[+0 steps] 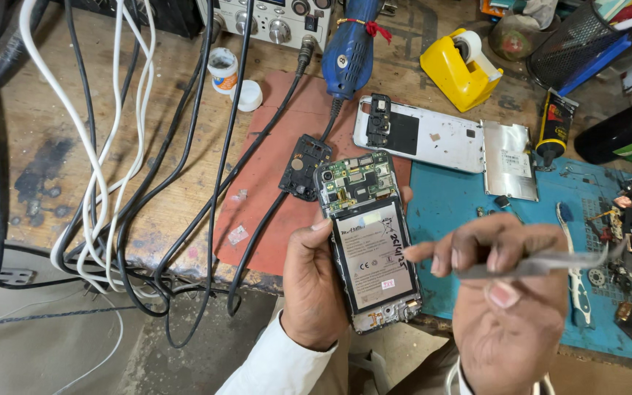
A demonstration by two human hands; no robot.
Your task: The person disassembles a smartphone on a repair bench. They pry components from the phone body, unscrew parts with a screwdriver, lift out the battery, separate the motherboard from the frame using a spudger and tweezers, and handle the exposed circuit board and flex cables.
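Observation:
My left hand (314,281) holds an opened smartphone (368,238) with its back cover off, so the green circuit board and the white-labelled battery show. My right hand (508,292) is shut on metal tweezers (543,263), which lie flat and point right, away from the phone; its index finger reaches toward the phone's right edge. A black plastic shield piece (304,167) lies on the red mat (272,183) just left of the phone's top. The phone's white back cover (422,134) lies beyond, next to a silver metal plate (509,159).
Black and white cables (118,168) sprawl over the wooden bench at left. A blue rotary tool (350,47), a yellow tape dispenser (460,67), a small white jar (223,69) and a glue tube (554,124) stand at the back. Small parts and a white pry tool (573,271) litter the blue mat (448,205).

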